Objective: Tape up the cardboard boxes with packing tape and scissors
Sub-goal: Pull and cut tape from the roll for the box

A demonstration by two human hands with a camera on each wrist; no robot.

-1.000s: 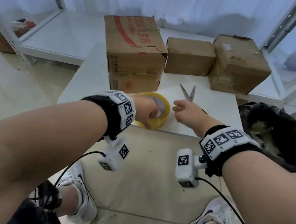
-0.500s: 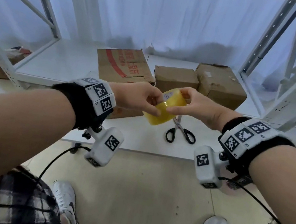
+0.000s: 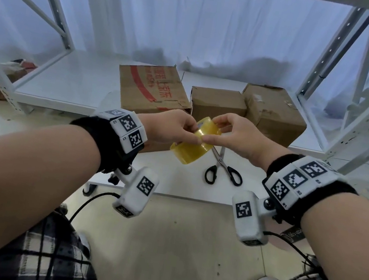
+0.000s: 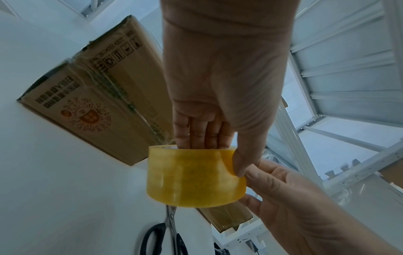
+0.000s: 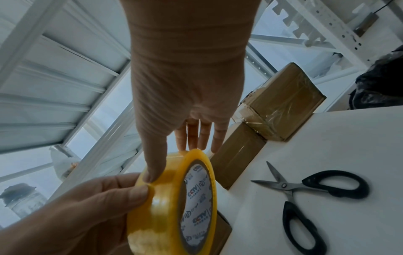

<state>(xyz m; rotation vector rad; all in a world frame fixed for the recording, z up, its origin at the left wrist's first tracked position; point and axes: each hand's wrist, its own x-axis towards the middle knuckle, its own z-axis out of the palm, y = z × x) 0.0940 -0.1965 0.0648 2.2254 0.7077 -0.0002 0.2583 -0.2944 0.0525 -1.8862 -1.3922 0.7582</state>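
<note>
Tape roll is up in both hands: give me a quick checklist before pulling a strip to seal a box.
1. Tape roll held firmly by left hand and right hand: ok.
2. Loose tape end found: cannot tell.
3. Scissors within reach on the table: ok.
4. Scissors closed for a safe pickup: not ok, blades are open.
5. Boxes close ahead: ok.
6. Which box still needs tape: cannot tell.

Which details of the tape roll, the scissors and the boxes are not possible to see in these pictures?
- Tape roll: its loose end shows in no view; left hand and right hand cover the rim.
- Scissors: blade tips hidden behind the roll, head view.
- Red-printed box: lower front hidden by the left hand, head view; whether the top seam is taped is unclear.
</note>
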